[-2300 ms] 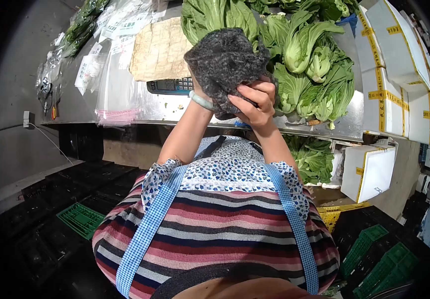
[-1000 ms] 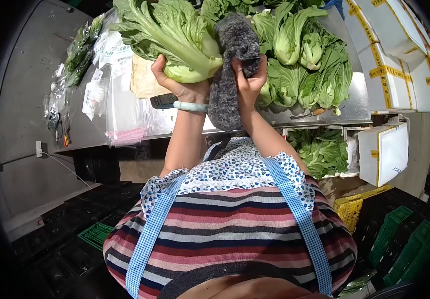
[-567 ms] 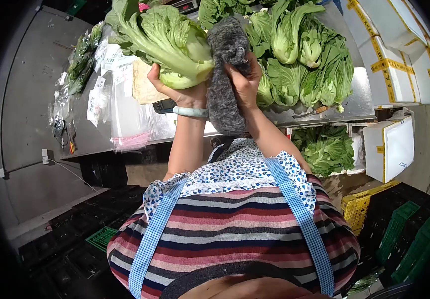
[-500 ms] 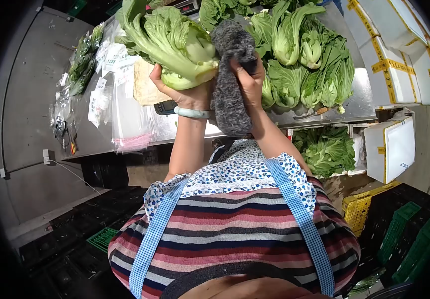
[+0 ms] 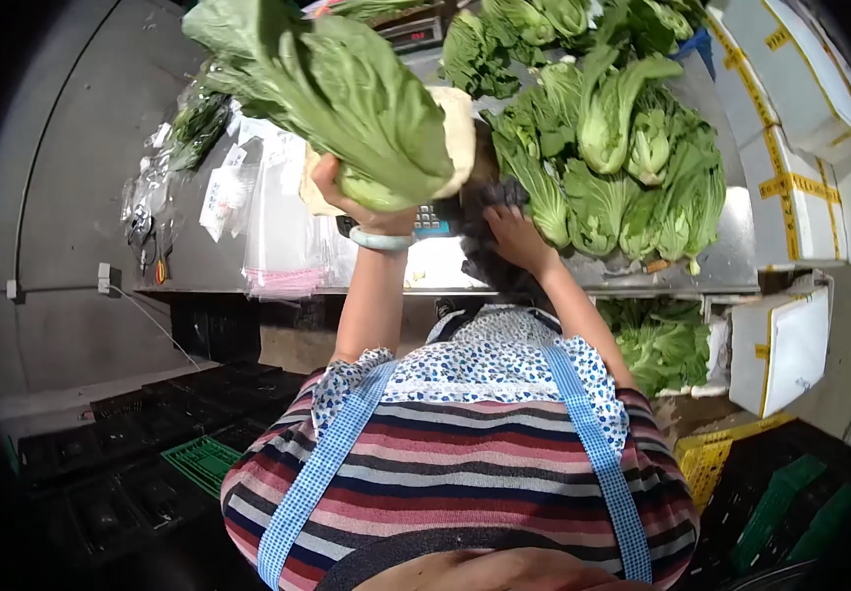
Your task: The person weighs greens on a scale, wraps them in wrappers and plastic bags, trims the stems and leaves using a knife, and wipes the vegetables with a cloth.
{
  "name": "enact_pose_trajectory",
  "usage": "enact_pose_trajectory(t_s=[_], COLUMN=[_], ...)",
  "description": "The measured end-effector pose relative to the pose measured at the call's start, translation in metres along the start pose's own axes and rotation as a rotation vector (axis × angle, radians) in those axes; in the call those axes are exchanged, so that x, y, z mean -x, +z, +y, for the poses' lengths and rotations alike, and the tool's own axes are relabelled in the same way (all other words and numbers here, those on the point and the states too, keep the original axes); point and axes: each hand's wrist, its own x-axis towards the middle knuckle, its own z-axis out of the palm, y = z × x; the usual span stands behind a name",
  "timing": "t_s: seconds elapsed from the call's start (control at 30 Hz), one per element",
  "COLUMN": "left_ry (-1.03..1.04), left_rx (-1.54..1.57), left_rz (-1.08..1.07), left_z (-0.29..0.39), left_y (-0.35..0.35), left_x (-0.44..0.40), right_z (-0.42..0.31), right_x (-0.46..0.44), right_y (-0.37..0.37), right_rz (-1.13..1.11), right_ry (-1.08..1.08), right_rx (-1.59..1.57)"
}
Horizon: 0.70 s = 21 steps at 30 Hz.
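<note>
A leafy green mustard head (image 5: pixel 376 123) is held up over the left-centre of the metal table, its pale base towards the right. My left hand (image 5: pixel 361 202), with a pale bangle at the wrist, grips it from below. My right hand (image 5: pixel 522 239) rests on a dark grey cloth (image 5: pixel 494 261) near the table's front edge; motion blurs the cloth. Behind the held vegetable lies a cream-coloured cloth (image 5: pixel 460 133), and a calculator (image 5: pixel 430 221) shows partly beneath it. Several more green heads (image 5: pixel 598 202) lie just to the right of my right hand.
Plastic bags (image 5: pixel 282 246) and scissors (image 5: pixel 161 268) lie on the table's left side. A scale with a red display (image 5: pixel 415 35) stands at the back. A small knife (image 5: pixel 642 267) lies near the front edge. White foam boxes (image 5: pixel 790 187) are stacked at the right.
The grey cloth has moved away from the vegetable, down to the table on the right with my right hand. My left hand still holds the vegetable, now slightly turned. The view has shifted.
</note>
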Motion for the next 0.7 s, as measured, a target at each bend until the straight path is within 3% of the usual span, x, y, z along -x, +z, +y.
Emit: enact_pose_trajectory(t_s=[0.03,0.07,0.13,0.17,0.23,0.33,0.37,0.4,0.43,0.5,0.53,0.57,0.6,0.63,0.7], left_ry=[-0.033,-0.067,-0.128,-0.157,-0.138,-0.041,-0.015,-0.019,0.081,0.255,0.23,0.343,0.351,0.359,0.412], left_rx=[0.019,0.037,0.025,0.139,0.028,-0.122,-0.217,-0.21,-0.379,-0.716,-0.723,-0.828,-0.855,-0.876,-0.927], left_rz=[-0.036,-0.071,-0.09,-0.113,-0.198,-0.157,-0.089,-0.085,-0.271,-0.568,-0.679,-0.907,-1.014,-1.123,-1.367], left_z=[0.004,0.008,0.015,0.007,0.007,0.005,0.004,0.002,0.001,0.018,0.017,0.026,0.029,0.031,0.029], left_y=[0.003,0.006,0.01,0.001,-0.008,-0.012,-0.012,-0.021,-0.04,-0.04,-0.044,-0.028,-0.026,-0.023,-0.032], left_x=[0.005,0.01,0.019,0.015,0.018,0.022,0.024,0.021,0.014,0.013,0.015,0.015,0.01,0.004,-0.015], right_z=[-0.001,-0.016,-0.026,-0.039,-0.071,-0.095,-0.1,-0.106,-0.108,-0.097,-0.091,-0.083,-0.079,-0.07,-0.06], right_x=[0.005,0.0,-0.02,-0.024,-0.022,-0.016,-0.018,-0.02,-0.024,-0.031,-0.032,-0.027,-0.029,-0.025,-0.007], right_y=[-0.003,-0.017,-0.045,-0.066,-0.104,-0.12,-0.131,-0.144,-0.15,-0.144,-0.142,-0.146,-0.137,-0.136,-0.144], right_rz=[-0.089,0.071,0.32,0.315,-0.046,-0.252,-0.252,-0.429,-0.609,-0.669,-0.741,-0.676,-0.753,-0.741,-0.645], right_ry=[-0.028,-0.03,-0.013,-0.045,0.263,0.347,0.348,0.366,0.386,0.386,0.375,0.631,0.338,0.241,0.246], right_rx=[0.149,0.146,-0.319,-0.318,-1.599,-2.097,-2.088,-2.212,-2.33,-2.428,-2.53,-2.463,-2.156,-1.981,-1.862])
